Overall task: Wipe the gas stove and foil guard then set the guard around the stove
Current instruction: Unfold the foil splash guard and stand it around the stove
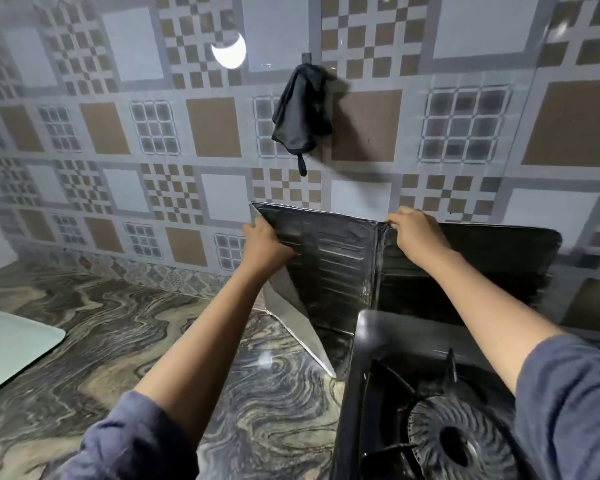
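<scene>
patterned tiles in brown, grey and white cover the wall (125,126) ahead of you, and a swirled marble counter (125,327) runs beneath it. your left hand (264,244) is closed on the left panel of the foil guard (329,268), thumb on the dark ribbed face and the other fingers hidden behind the panel's edge. your right hand (417,232) is pinched on the top rim at the fold between the middle panel and the right one — fingers curled over the edge. the guard stands upright at the far side of the gas stove (388,382), its right panel running along the wall and its left panel angling toward you down the stove's left side, silver backing showing on the outside where it meets the counter. the stove sits at the near right, black, with its round burner (459,441) and pan-support prongs in view; its far left corner is just in front of the guard's fold. a black cloth (302,110) hangs from a hook on the wall above the guard, well apart from both hands. a pale green board (11,348) lies on the counter at the far left edge — only partly in view. both your sleeves are blue and pushed up the forearms.
</scene>
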Motion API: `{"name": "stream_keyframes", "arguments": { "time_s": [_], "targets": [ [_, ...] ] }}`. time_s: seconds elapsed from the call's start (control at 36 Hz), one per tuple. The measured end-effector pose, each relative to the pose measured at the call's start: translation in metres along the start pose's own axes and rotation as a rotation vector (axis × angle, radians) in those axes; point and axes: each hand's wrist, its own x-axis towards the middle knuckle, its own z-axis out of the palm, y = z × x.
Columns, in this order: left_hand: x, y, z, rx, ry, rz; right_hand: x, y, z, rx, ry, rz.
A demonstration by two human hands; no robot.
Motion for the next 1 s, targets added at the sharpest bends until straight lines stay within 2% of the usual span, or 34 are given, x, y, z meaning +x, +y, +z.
{"name": "stream_keyframes", "arguments": {
  "time_s": [0.28, 0.42, 0.5, 0.56, 0.61, 0.67, 0.83, 1.0],
  "targets": [
    [0.001, -0.018, -0.029, 0.144, -0.006, -0.082, 0.000, 0.006, 0.006, -0.021, 0.164, 0.038],
    [-0.003, -0.026, -0.038, 0.233, 0.007, -0.090, -0.004, 0.009, -0.001, 0.131, 0.137, 0.229],
    [-0.006, -0.028, -0.041, 0.292, 0.037, -0.074, -0.009, 0.006, -0.014, 0.069, 0.053, 0.222],
    [-0.008, -0.028, -0.041, 0.320, 0.052, -0.048, -0.011, 0.012, -0.018, 0.046, 0.049, 0.221],
    [-0.010, -0.028, -0.039, 0.341, 0.061, -0.015, -0.012, 0.020, -0.020, 0.119, 0.084, 0.274],
    [-0.011, -0.027, -0.037, 0.331, 0.066, 0.010, -0.014, 0.028, -0.021, 0.198, 0.116, 0.330],
    [-0.015, -0.016, -0.030, 0.229, 0.071, 0.092, -0.025, 0.049, -0.040, -0.009, 0.065, 0.241],
    [-0.020, -0.011, -0.031, 0.123, 0.004, 0.142, -0.039, 0.069, -0.057, -0.104, 0.107, 0.238]
  ]
}}
